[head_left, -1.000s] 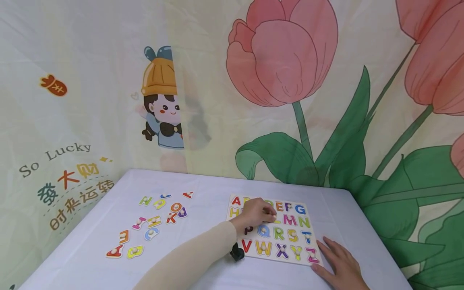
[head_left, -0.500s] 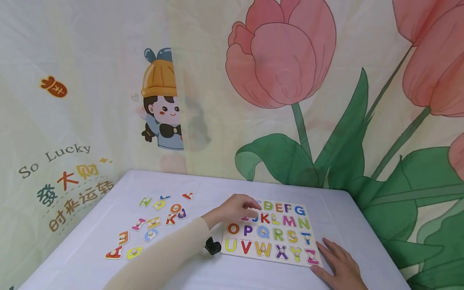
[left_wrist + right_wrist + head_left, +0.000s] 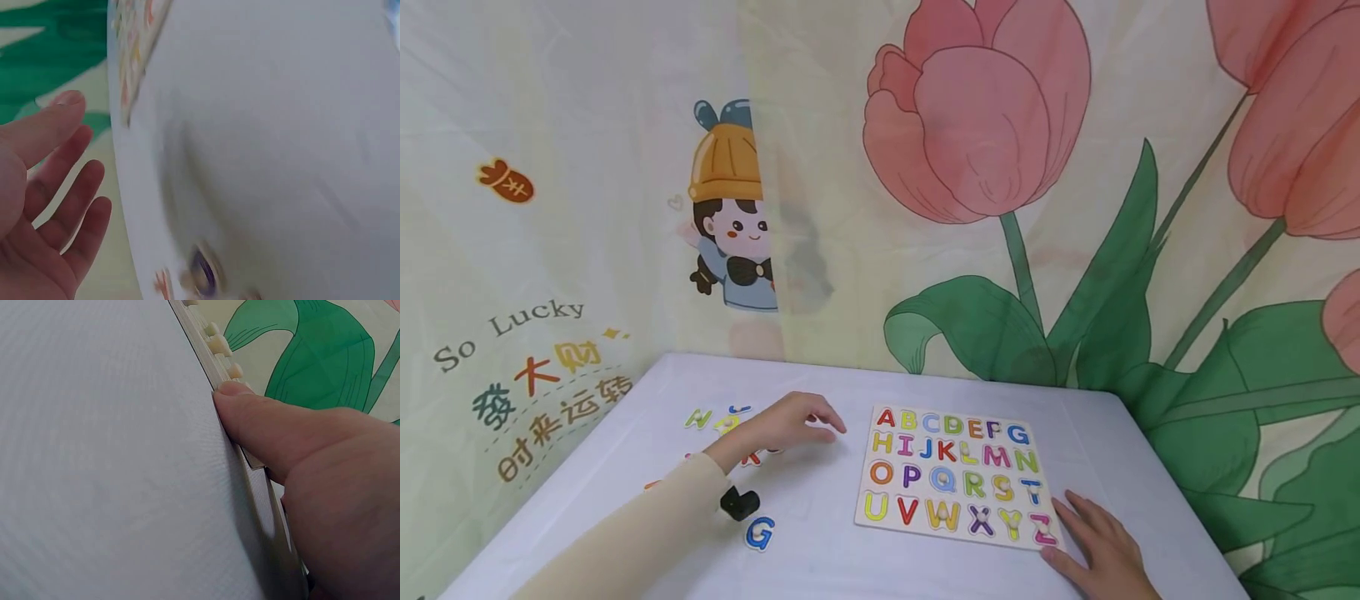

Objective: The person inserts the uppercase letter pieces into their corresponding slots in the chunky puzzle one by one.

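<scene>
Over the table, left of the alphabet puzzle board [image 3: 890, 510], my left hand [image 3: 790, 421] hovers with fingers loosely bent and nothing between them. The left wrist view shows that hand [image 3: 50, 181] with thumb and fingers apart, a purple letter piece [image 3: 204, 275] on the cloth nearby. My right hand [image 3: 1105, 546] rests at the board's front right corner, by the pink Z piece [image 3: 1042, 529]. Its thumb [image 3: 250, 412] presses on the board's edge in the right wrist view. Knobbed letters fill the two front right rows; many left slots show only printed letters.
A blue G piece [image 3: 760, 533] lies near the black wrist camera [image 3: 740, 503]. Farther back lie a green N piece [image 3: 699, 418] and a red K piece [image 3: 750, 457]. My left forearm covers other loose letters. A printed curtain [image 3: 850, 333] hangs behind the table.
My left hand has swung left from over the board to beside the loose letters, uncovering the board's left side and the blue G. My right hand stays at the corner.
</scene>
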Action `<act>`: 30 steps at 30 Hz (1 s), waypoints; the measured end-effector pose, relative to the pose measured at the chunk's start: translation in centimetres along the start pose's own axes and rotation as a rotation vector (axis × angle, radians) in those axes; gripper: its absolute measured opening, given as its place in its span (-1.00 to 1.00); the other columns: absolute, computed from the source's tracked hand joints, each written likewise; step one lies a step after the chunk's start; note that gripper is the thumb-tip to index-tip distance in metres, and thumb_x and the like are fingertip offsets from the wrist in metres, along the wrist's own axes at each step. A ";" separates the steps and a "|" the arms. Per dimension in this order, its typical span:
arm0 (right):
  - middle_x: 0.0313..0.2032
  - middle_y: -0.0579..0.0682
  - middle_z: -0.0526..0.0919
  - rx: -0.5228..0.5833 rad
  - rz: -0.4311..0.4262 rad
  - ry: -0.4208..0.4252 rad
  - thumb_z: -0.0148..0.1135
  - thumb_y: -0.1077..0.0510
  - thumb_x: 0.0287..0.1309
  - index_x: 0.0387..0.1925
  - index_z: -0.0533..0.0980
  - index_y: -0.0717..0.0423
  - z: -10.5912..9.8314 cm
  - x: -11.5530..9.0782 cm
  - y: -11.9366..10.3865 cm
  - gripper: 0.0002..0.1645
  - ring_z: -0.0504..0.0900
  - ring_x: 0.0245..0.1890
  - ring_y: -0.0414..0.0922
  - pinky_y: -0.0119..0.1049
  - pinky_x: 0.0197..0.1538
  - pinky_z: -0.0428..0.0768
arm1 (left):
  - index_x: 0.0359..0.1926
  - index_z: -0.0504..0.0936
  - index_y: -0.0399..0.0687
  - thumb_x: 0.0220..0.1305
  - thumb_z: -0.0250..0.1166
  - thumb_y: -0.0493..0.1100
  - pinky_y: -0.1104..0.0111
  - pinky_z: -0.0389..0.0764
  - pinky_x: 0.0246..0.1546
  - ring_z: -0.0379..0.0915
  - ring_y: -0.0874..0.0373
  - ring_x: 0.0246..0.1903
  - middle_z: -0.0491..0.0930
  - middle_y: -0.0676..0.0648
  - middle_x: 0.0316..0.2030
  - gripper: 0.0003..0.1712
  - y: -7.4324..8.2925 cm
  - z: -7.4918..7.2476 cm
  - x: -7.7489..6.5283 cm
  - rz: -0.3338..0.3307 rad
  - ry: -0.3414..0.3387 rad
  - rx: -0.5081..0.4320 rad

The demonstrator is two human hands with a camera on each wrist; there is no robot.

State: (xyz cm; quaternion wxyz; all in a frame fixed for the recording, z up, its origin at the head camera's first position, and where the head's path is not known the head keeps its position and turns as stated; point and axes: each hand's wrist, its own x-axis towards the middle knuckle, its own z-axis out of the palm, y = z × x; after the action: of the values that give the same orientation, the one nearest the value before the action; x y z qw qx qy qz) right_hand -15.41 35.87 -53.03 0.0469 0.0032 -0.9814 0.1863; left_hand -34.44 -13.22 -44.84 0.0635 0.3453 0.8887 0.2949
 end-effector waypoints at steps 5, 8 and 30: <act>0.49 0.30 0.34 -0.005 -0.003 0.004 0.39 -0.46 0.19 0.47 0.45 0.18 -0.1 0.0 0.1 0.08 0.24 0.41 0.39 0.69 0.24 0.19 | -0.02 0.84 0.17 0.41 0.46 -0.14 0.00 0.62 0.16 0.63 0.13 0.04 0.72 0.24 -0.10 -0.83 -3.1 -1.8 -2.7 -0.017 -0.006 0.052; 0.50 0.30 0.33 0.000 0.007 -0.007 0.38 -0.47 0.19 0.49 0.44 0.17 -0.2 0.0 0.1 0.09 0.22 0.42 0.39 0.69 0.25 0.18 | -0.03 0.84 0.10 0.40 0.46 -0.15 0.07 0.65 0.09 0.63 0.12 -0.01 0.72 0.18 -0.12 -0.83 -4.3 -2.8 -3.9 -0.020 -0.004 0.059; 0.51 0.27 0.33 0.005 0.014 -0.008 0.39 -0.50 0.16 0.49 0.44 0.14 -0.2 0.0 -0.2 0.11 0.21 0.43 0.38 0.68 0.27 0.18 | -0.20 0.83 0.36 0.36 0.50 -0.06 0.13 0.56 0.05 0.51 0.27 -0.20 0.66 0.32 -0.25 -0.90 -7.0 -3.2 -5.2 -0.050 -0.004 0.176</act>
State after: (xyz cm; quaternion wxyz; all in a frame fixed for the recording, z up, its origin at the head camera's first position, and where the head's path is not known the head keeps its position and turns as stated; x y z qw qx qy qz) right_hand -15.36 35.76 -52.77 0.0419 -0.0026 -0.9811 0.1891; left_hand -35.59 -22.29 -46.69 0.0421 0.3277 0.9195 0.2131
